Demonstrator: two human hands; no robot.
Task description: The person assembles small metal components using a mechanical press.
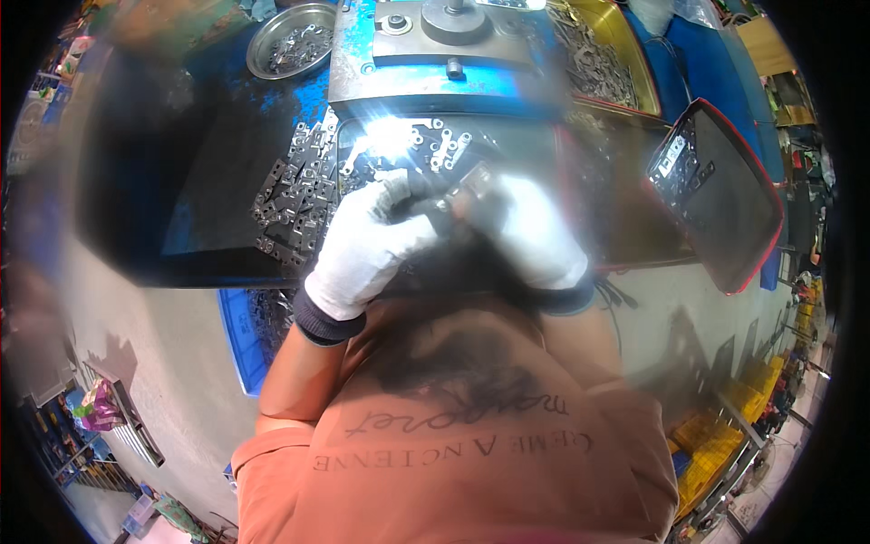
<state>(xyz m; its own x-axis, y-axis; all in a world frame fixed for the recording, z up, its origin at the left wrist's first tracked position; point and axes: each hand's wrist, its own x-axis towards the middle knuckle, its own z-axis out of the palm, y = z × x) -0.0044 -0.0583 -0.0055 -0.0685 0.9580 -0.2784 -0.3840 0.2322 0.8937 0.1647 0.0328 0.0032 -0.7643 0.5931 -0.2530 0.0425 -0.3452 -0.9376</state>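
Note:
White work gloves with darkened fingertips cover both my hands, which meet over the work table in front of the press. My left hand is closed, thumb and fingers curled toward each other; whatever lies between its fingertips is too small to make out. Close by on the right, my right hand is smeared by motion, its fingers closed round a small metal part. Just beyond the hands, several small shiny metal links lie under a bright lamp glare. Left of them spreads a heap of flat dark metal pieces with holes.
A blue and grey steel press stands straight ahead. Behind it on the left is a round metal bowl of small parts; a yellow tray of metal pieces stands right. A red-rimmed dark tray sits far right, a blue crate lower left.

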